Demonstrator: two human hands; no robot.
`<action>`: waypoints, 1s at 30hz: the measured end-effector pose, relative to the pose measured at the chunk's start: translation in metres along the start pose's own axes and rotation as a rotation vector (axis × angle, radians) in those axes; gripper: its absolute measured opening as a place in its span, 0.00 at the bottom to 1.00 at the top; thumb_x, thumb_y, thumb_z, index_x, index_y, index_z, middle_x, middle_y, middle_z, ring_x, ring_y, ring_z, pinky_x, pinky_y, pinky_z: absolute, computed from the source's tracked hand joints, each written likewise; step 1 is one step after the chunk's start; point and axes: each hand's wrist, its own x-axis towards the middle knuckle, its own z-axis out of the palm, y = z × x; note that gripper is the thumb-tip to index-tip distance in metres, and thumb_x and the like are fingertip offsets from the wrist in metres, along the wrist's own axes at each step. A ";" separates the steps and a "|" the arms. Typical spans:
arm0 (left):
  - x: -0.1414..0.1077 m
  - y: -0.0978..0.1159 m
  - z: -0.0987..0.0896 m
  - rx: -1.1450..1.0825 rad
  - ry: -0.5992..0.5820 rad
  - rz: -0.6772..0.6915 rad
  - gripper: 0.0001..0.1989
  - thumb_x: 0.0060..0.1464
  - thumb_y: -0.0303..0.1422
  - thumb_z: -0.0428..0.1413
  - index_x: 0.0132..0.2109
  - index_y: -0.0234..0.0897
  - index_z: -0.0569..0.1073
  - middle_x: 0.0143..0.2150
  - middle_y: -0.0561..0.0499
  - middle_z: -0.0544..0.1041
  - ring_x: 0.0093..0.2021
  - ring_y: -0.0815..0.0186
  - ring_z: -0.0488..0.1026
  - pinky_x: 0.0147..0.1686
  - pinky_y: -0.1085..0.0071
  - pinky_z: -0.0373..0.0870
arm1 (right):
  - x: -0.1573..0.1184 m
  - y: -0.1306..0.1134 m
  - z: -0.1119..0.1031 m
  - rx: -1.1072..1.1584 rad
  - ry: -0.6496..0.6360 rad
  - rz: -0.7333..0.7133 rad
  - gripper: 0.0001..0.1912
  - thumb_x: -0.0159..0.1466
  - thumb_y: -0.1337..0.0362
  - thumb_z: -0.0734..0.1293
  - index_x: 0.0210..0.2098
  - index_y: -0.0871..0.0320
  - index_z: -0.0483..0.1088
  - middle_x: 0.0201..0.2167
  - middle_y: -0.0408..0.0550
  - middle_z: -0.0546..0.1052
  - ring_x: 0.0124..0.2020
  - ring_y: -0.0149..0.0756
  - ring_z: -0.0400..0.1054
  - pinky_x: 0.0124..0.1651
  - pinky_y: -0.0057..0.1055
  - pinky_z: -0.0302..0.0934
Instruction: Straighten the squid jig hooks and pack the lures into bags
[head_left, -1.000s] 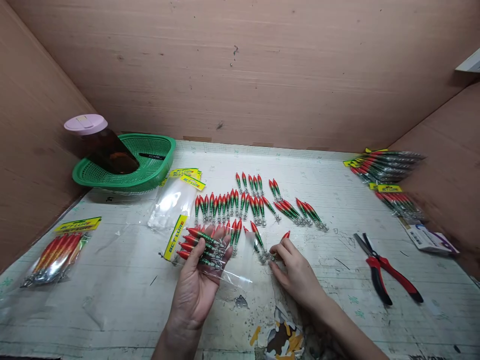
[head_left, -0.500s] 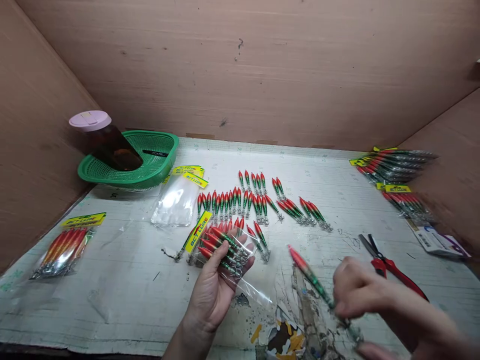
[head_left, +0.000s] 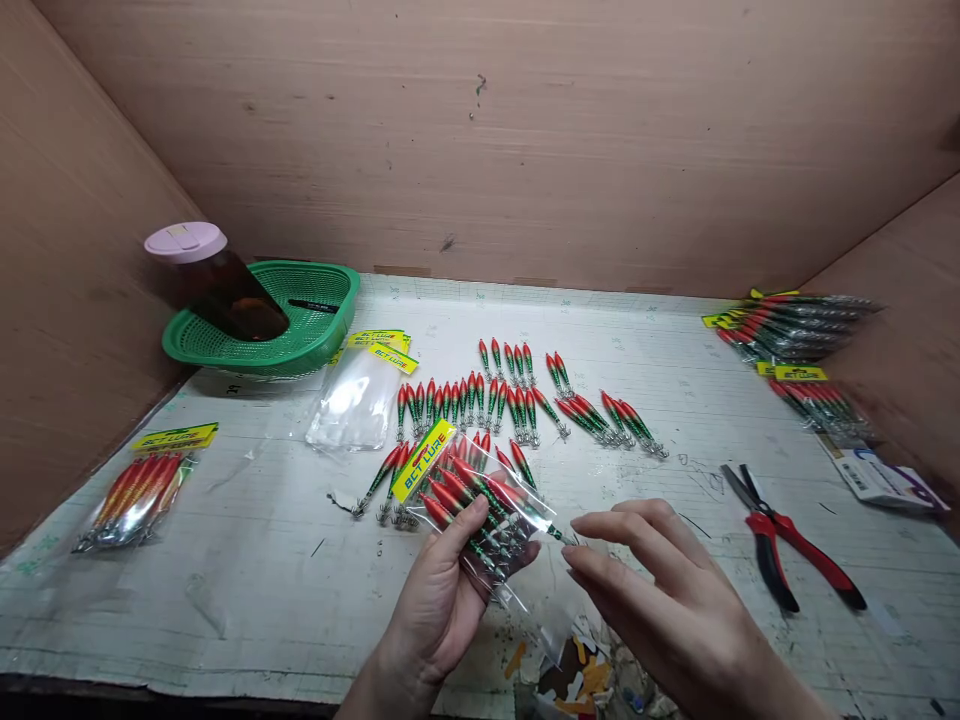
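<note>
My left hand is closed on a clear plastic bag with a yellow "BCT LURE" header. Inside the bag lie several red-and-green squid lures with hooked tails, pressed under the thumb. At the bag's open right end, my right hand pinches another squid lure by its hook end between thumb and fingers. That lure's red nose is within the bag's mouth. Beyond the hands, several loose squid lures lie in rows, some partly hidden behind the bag.
Empty header bags are stacked left of the rows. A green basket holds a lidded bottle. Red-handled pliers lie at right. Filled lure packs sit at far left and far right. Wooden panels enclose the table.
My right hand has come left with the lure, from beside the pliers to the bag's mouth. My left hand and the bag have shifted slightly right.
</note>
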 end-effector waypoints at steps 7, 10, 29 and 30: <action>0.000 -0.005 0.001 0.007 0.000 -0.002 0.09 0.55 0.25 0.60 0.44 0.32 0.76 0.41 0.43 0.82 0.36 0.61 0.79 0.35 0.58 0.81 | 0.007 -0.008 0.003 0.073 0.115 0.004 0.11 0.61 0.78 0.64 0.40 0.60 0.71 0.33 0.51 0.77 0.33 0.38 0.66 0.35 0.36 0.61; 0.000 -0.005 0.001 0.000 -0.001 -0.003 0.07 0.55 0.25 0.59 0.42 0.32 0.77 0.40 0.44 0.82 0.36 0.61 0.79 0.35 0.57 0.81 | 0.000 -0.005 0.004 0.096 0.108 0.002 0.11 0.61 0.79 0.64 0.40 0.61 0.72 0.35 0.53 0.76 0.35 0.39 0.66 0.37 0.37 0.61; -0.003 -0.009 -0.001 0.190 -0.175 -0.084 0.18 0.44 0.34 0.68 0.42 0.32 0.76 0.37 0.44 0.81 0.37 0.58 0.79 0.37 0.63 0.78 | 0.001 -0.001 0.010 0.135 0.171 0.004 0.12 0.60 0.81 0.65 0.37 0.60 0.70 0.28 0.48 0.73 0.31 0.36 0.64 0.34 0.35 0.57; -0.004 -0.010 0.000 0.212 -0.192 -0.099 0.19 0.44 0.35 0.68 0.43 0.32 0.76 0.37 0.44 0.81 0.37 0.58 0.79 0.36 0.63 0.78 | -0.001 0.000 0.010 0.133 0.184 0.022 0.11 0.60 0.81 0.65 0.37 0.59 0.69 0.27 0.47 0.72 0.30 0.35 0.63 0.33 0.34 0.58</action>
